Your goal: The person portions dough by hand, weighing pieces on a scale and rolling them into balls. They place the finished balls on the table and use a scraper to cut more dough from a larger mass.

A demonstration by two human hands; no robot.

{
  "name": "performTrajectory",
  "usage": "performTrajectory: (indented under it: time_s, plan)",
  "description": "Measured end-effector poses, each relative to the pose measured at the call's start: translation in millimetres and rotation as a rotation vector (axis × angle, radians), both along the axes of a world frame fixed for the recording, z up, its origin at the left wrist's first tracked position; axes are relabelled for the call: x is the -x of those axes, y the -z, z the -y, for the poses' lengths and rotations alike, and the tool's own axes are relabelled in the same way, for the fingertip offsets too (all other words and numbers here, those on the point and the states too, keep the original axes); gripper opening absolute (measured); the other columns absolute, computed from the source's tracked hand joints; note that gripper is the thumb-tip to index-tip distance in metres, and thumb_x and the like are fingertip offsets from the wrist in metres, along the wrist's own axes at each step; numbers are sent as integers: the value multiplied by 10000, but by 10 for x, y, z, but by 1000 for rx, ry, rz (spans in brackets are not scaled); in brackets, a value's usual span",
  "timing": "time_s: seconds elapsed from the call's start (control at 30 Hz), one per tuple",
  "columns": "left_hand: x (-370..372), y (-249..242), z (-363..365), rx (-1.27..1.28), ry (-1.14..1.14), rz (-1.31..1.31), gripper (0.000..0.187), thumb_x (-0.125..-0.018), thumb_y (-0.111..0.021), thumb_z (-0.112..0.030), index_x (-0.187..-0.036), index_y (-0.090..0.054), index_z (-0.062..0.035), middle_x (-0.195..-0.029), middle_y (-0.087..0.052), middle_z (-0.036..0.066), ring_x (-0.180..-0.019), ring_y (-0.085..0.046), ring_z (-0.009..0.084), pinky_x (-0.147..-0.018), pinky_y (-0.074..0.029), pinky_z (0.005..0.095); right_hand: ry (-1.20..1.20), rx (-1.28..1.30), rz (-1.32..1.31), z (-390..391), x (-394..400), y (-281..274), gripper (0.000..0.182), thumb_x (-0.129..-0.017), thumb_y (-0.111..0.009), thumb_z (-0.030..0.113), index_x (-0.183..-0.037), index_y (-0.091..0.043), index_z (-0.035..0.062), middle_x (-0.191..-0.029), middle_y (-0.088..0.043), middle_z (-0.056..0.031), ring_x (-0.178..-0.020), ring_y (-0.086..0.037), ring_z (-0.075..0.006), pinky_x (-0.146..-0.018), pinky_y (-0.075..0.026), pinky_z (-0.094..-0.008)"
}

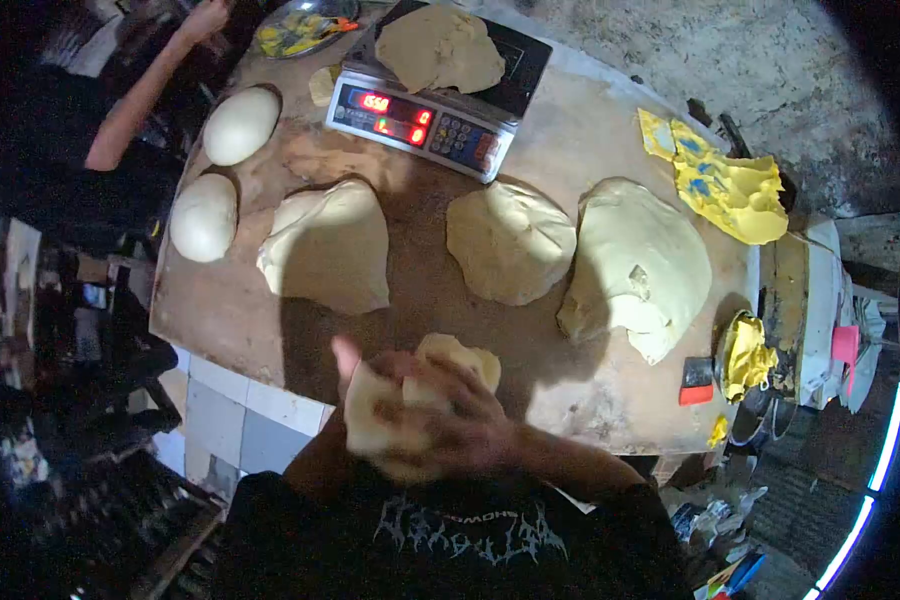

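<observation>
Left hand, right hand clasped around dough lump | over near table edge | gap between left slab, middle slab

The table looks like matt, worn wood. The dough balls are smooth with a soft sheen; the large dough slab is smooth but puckered, and the dough on the scale is matt and rough-edged. The scale has a hard plastic-looking front. The yellow wrapping looks like creased, greasy film. The shirt is matt printed cloth.
</observation>
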State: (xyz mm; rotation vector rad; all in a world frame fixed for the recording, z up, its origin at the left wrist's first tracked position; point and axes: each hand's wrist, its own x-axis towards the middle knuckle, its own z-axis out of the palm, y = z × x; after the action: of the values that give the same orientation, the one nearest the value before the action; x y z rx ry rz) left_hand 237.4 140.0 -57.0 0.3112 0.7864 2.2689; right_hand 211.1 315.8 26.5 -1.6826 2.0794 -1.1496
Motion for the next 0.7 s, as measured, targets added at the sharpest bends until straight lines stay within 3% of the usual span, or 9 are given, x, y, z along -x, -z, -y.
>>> performTrajectory:
  time_s: [0.2,0.23,0.27,0.3,0.37,0.53,0.6,0.63,0.7]
  plan:
    - [385,-911,-384,-669,59,-1195,1026,-714,-90,-798,-982,-547,81,-710,-584,145,-628,-578,148,-523,-484,327,-125,-31,97,-380,-687,-289,394,-720,-607,332,-1020,-562,81,-1075,-565,-121,-1010,-528,-257,-873,-424,-361]
    - [-38,-774,-88,-168,-38,-555,1003,-742,-45,-766,-885,-574,74,-561,-542,140,-575,-580,193,-506,-467,306,-198,-213,344,-429,-734,-272,441,-718,-605,359,-1016,-543,40,-1052,-570,-146,-972,-545,-246,-824,-460,-333]
    - [-20,-509,119,283,-331,-563,859,-832,-114,-678,-869,-566,52,-616,-562,149,-610,-601,240,-560,-480,304,-150,152,559,-590,-709,275,456,-771,-588,368,-1051,-530,13,-1086,-550,-154,-994,-539,-242,-866,-441,-355]
    - [-174,-72,220,134,-663,134,683,-899,-201,-573,-880,-547,16,-705,-584,147,-718,-613,257,-649,-490,329,420,-28,912,-921,-1041,700,500,-830,-511,422,-1095,-502,-1,-1041,-556,-145,-973,-534,-269,-845,-435,-372]
    - [-436,230,599,522,-1298,272,439,-950,-297,-402,-928,-505,-16,-782,-568,83,-827,-572,207,-679,-488,347,944,197,1189,-966,-1112,1769,679,-846,-445,558,-1206,-407,-17,-1135,-516,-157,-1006,-512,-291,-839,-434,-384]
    - [-1558,548,-256,861,-693,95,245,-825,-553,-238,-946,-568,-26,-867,-621,88,-775,-598,210,-699,-485,319,1298,681,1606,-812,-1048,1680,622,-896,-342,537,-1183,-461,-2,-1147,-519,-157,-1023,-515,-279,-911,-396,-421]
    - [-1232,-127,-901,1232,-444,-1103,456,-774,-589,-290,-1179,-510,-94,-1223,-489,102,-1172,-421,294,-981,-314,460,1034,1064,1710,-689,-894,1686,584,-903,-356,510,-1147,-497,-2,-1075,-562,-136,-1002,-530,-279,-906,-397,-422]
    - [-1197,-4,-1195,1437,-461,-1198,466,-767,-597,-305,-1178,-515,-100,-1231,-486,101,-1185,-405,302,-996,-288,474,1058,1055,1736,-724,-1011,1514,584,-903,-356,510,-1147,-497,-2,-1075,-562,-136,-1002,-530,-279,-906,-397,-422]
    - [-846,203,-1300,1620,-483,-1310,476,-760,-604,-320,-1178,-521,-106,-1239,-483,101,-1197,-389,310,-1011,-261,488,862,-431,352,-938,-942,815,460,-899,-424,442,-1089,-535,38,-1150,-518,-151,-1080,-471,-295,-958,-363,-396]
